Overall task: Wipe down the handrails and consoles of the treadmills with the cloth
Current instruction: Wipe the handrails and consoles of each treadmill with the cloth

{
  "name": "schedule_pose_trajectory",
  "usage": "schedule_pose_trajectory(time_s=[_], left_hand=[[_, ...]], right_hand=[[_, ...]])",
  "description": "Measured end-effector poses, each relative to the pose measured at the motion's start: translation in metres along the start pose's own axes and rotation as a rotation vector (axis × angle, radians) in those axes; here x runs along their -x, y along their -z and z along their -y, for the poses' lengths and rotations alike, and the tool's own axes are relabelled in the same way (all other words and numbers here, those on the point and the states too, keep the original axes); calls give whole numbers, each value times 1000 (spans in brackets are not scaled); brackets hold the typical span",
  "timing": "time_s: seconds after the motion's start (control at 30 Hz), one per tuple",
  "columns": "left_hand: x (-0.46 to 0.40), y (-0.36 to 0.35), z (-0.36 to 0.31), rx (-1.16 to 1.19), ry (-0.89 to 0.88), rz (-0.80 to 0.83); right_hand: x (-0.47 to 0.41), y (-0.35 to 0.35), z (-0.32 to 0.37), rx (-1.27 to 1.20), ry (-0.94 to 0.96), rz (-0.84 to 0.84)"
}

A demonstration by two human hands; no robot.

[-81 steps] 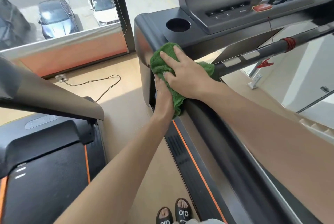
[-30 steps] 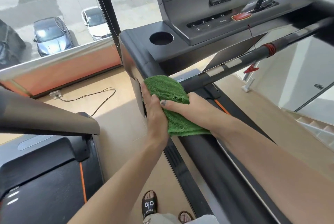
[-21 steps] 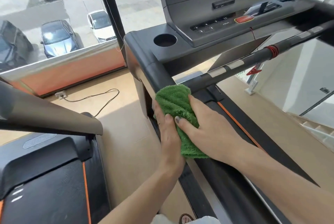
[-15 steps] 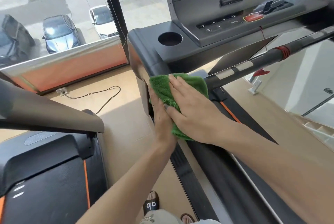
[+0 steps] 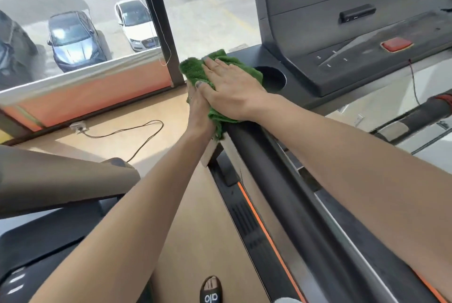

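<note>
From the head camera, the fluffy green terry cloth (image 5: 195, 71) lay bunched over the left front corner of the dark grey plastic treadmill console (image 5: 325, 41), right where the thick black handrail (image 5: 274, 168) met it and just beside the round cup holder (image 5: 272, 77). The right hand (image 5: 232, 87) lay flat on top of the cloth, fingers straight and together, pressing it down onto the console's corner. The left hand (image 5: 199, 109) came up along the outer side of that corner, its fingers against the cloth's lower edge; whether they curled round the fabric or only pressed it, I could not tell, since the right hand covered them. Both bare forearms reached forward, the right one running above the handrail.

Further along the console sat a red oval stop button (image 5: 396, 44) with a thin red cord (image 5: 413, 77) hanging below it. On the tan floor (image 5: 195, 217) a black cable (image 5: 132, 131) looped from a wall socket, and a black sandal (image 5: 211, 290) showed at the bottom. A second treadmill (image 5: 49, 229) stood to the left. Through the window (image 5: 85, 9), parked cars (image 5: 73, 41) were visible outside.
</note>
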State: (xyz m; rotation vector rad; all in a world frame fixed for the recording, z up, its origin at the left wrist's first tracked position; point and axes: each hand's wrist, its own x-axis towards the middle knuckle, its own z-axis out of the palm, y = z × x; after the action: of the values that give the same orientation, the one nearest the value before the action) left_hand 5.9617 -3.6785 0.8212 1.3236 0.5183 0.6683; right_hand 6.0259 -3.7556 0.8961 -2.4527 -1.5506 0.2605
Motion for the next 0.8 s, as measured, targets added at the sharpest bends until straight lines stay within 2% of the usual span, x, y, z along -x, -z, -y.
schedule_pose_trajectory(time_s=[0.07, 0.3, 0.4, 0.43, 0.53, 0.57, 0.8], left_hand=[[-29, 12, 0, -56, 6, -29], [-85, 49, 3, -302, 190, 73], [-62, 40, -25, -405, 30, 134], [-51, 35, -34, -516, -53, 177], [-23, 26, -50, -1069, -361, 337], [-23, 26, -50, -1158, -418, 382], [-76, 0, -68, -1441, -345, 534]], right_hand=[[-26, 3, 0, 2, -33, 15], [-65, 14, 4, 37, -184, -27], [-33, 0, 4, 27, -219, -58], [-14, -5, 3, 9, -238, -72], [34, -14, 2, -32, -284, -177], [39, -16, 0, -19, -291, -214], [18, -20, -7, 27, -357, -259]])
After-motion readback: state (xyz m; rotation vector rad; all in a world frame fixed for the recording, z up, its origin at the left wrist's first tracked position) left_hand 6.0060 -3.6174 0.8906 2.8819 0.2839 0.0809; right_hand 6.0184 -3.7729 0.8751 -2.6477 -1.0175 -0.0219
